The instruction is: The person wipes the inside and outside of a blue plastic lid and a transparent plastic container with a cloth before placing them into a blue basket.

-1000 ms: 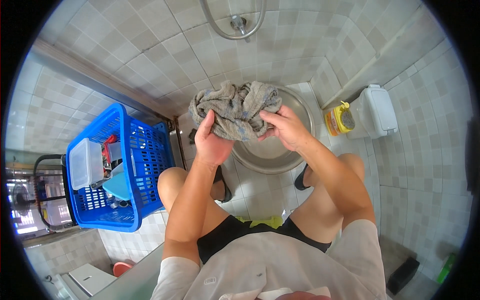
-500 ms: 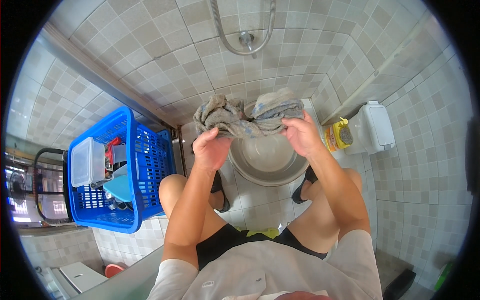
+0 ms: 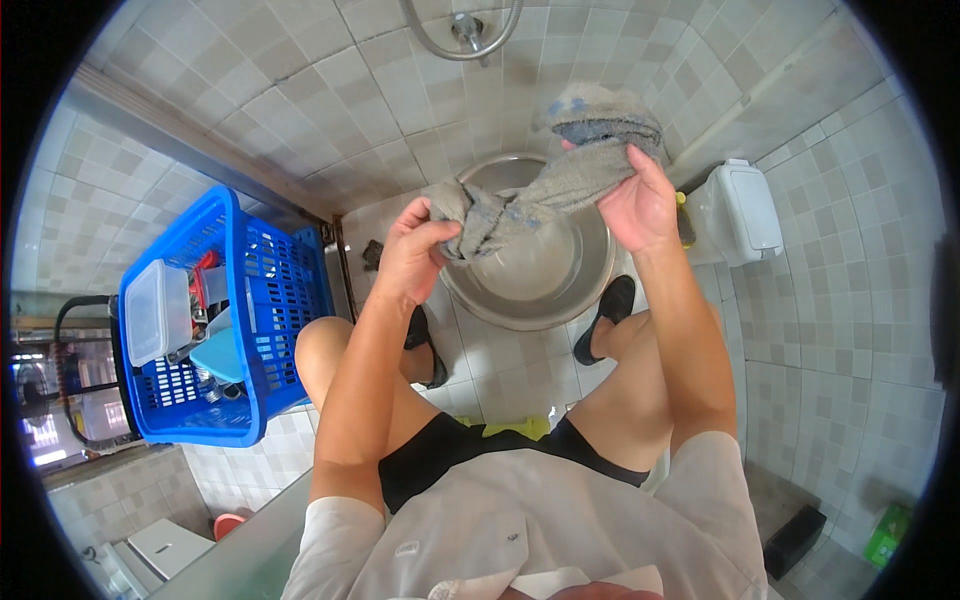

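A wet-looking grey cloth (image 3: 530, 205) with bluish patches is stretched between my two hands, twisted in the middle. Its left end is bunched in my left hand (image 3: 412, 248), whose fingers close round it. My right hand (image 3: 640, 205) grips the other end, which is raised higher and loops up past the fingers. Under the cloth stands a round grey basin (image 3: 525, 290) on the tiled floor between my feet. Its inside looks pale, and I cannot tell how much water it holds.
At the left is a blue plastic basket (image 3: 262, 330) with a clear container (image 3: 157, 312), a light blue item (image 3: 218, 355) and utensils. To the right stands a white lidded bin (image 3: 750, 212), a yellow container (image 3: 684, 220) beside it. A shower hose (image 3: 430, 40) hangs on the wall ahead.
The cloth has been pulled out longer and tilted, its right end rising. My right hand moved right and up, while my left stayed lower. The whole view has shifted slightly.
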The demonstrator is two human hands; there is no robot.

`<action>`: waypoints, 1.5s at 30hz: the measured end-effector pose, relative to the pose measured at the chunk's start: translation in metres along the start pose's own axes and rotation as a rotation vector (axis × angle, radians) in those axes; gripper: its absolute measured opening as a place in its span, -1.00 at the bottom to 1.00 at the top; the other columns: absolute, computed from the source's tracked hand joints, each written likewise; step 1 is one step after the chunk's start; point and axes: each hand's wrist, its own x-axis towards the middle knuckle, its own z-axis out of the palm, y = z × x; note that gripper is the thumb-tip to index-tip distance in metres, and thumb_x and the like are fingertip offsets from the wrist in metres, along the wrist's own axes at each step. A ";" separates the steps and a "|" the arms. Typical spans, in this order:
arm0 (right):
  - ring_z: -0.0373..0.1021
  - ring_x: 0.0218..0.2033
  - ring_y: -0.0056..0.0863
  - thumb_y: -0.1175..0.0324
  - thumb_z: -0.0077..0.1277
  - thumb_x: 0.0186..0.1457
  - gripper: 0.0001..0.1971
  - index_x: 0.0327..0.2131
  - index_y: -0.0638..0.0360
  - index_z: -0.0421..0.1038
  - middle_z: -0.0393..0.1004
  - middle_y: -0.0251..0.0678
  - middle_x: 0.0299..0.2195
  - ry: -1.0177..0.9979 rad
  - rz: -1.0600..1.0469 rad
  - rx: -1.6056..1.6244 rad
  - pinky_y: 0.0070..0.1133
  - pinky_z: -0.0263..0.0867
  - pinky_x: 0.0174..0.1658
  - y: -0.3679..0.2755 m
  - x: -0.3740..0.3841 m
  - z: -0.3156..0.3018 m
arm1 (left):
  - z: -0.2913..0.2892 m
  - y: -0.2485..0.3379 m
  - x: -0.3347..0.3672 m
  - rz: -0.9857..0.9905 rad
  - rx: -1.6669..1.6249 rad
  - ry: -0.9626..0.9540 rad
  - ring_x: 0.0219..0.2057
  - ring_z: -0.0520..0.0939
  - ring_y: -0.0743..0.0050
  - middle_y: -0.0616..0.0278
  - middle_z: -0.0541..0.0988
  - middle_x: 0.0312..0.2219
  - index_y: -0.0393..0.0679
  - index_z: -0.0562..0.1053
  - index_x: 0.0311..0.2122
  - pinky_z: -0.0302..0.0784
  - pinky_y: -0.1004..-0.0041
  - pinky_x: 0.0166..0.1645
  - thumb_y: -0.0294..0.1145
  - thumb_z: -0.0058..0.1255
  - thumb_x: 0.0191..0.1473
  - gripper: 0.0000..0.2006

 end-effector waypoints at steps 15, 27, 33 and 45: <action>0.19 0.24 -0.07 0.24 -0.19 0.27 -0.46 0.23 0.36 0.10 0.27 -0.02 0.20 -0.096 0.149 -0.011 -0.16 0.03 0.31 0.025 -0.009 0.007 | 0.031 -0.047 0.000 0.239 0.908 0.058 0.12 0.49 0.13 -0.06 0.48 0.09 -0.27 0.33 0.19 0.38 0.29 0.14 -0.22 0.15 0.03 -0.37; 0.40 -0.01 -0.43 0.38 -0.01 0.21 -0.64 0.06 0.26 0.34 0.49 -0.26 -0.05 0.163 0.046 -0.286 -0.44 0.30 0.09 0.043 -0.004 -0.003 | 0.055 -0.045 0.010 0.005 0.549 -0.189 -0.30 0.58 0.64 0.31 0.62 -0.31 -0.34 0.52 -0.11 0.51 0.54 -0.18 -0.58 0.21 -0.05 -0.68; 0.39 -0.02 -0.45 0.32 0.08 0.19 -0.59 0.05 0.30 0.33 0.48 -0.25 -0.05 0.380 0.016 -0.502 -0.49 0.28 0.08 0.040 -0.004 -0.004 | 0.057 -0.034 0.012 -0.031 0.359 -0.130 -0.42 0.50 0.73 0.42 0.56 -0.44 -0.17 0.55 -0.32 0.40 0.59 -0.30 -0.50 0.26 -0.03 -0.86; 0.40 -0.08 -0.48 0.35 0.16 0.10 -0.63 -0.05 0.36 0.43 0.51 -0.23 -0.14 0.248 0.331 -0.535 -0.50 0.32 0.01 0.025 -0.005 -0.003 | 0.049 -0.010 0.023 0.230 -0.192 0.096 -0.25 0.60 0.51 0.30 0.62 -0.32 -0.12 0.47 -0.29 0.50 0.47 -0.10 -0.56 0.10 0.13 -0.92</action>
